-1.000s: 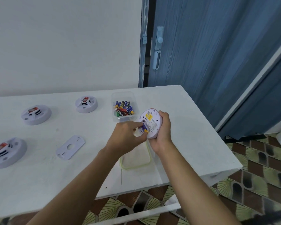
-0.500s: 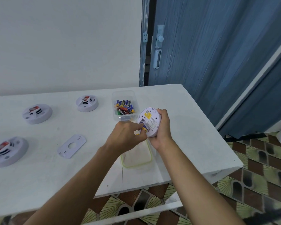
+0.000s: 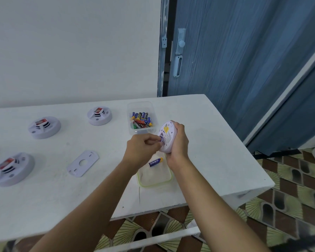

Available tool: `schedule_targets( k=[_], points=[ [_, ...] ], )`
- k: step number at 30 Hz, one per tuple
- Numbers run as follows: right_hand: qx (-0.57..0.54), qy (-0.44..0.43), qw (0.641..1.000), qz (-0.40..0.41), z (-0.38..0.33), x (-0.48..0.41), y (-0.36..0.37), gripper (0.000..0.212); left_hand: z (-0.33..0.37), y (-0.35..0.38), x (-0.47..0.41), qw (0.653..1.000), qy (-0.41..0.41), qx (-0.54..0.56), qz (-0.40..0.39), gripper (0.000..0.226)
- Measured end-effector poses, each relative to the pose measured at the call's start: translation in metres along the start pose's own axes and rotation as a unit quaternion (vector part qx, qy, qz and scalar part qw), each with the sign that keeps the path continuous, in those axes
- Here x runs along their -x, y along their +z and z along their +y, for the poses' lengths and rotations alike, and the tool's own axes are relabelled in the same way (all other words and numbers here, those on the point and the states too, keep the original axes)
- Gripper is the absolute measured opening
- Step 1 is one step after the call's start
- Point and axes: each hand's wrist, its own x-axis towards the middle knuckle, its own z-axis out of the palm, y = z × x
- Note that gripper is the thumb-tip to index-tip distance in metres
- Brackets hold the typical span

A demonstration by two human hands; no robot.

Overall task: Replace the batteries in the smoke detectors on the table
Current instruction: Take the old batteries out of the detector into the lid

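A blue battery (image 3: 155, 162) now lies in the green-rimmed container (image 3: 153, 176) on the white table (image 3: 216, 151). Above it the right hand (image 3: 178, 142) grips the smoke detector (image 3: 166, 135); the left hand (image 3: 142, 148) pinches a second battery (image 3: 161, 139) in it. A blue door (image 3: 235, 51) stands behind.

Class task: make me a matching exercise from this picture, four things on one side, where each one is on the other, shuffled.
1 mounting plate
2 loose blue battery
3 opened smoke detector
4 mixed batteries

A in the clear tub
B in the right hand
C at the green-rimmed tray
D flat on the table

Pairs: 1-D, 2-C, 3-B, 4-A.
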Motion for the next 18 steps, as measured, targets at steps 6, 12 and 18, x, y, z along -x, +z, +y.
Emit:
schedule_targets(
  k=[6, 12, 18],
  points=[
    [-0.025, -0.006, 1.000, 0.001, -0.005, -0.002, -0.006, 0.023, -0.007, -0.012, -0.009, 0.999, -0.043, -0.004, -0.025, 0.022],
    [-0.045, -0.008, 0.999, -0.009, -0.011, -0.005, -0.014, 0.020, -0.021, -0.010, -0.013, 0.957, 0.047, -0.279, -0.070, 0.030],
    [-0.048, -0.008, 0.998, -0.027, -0.011, -0.011, -0.016, 0.022, -0.028, -0.006, -0.019, 0.930, 0.048, -0.352, -0.096, 0.034]
  ],
)
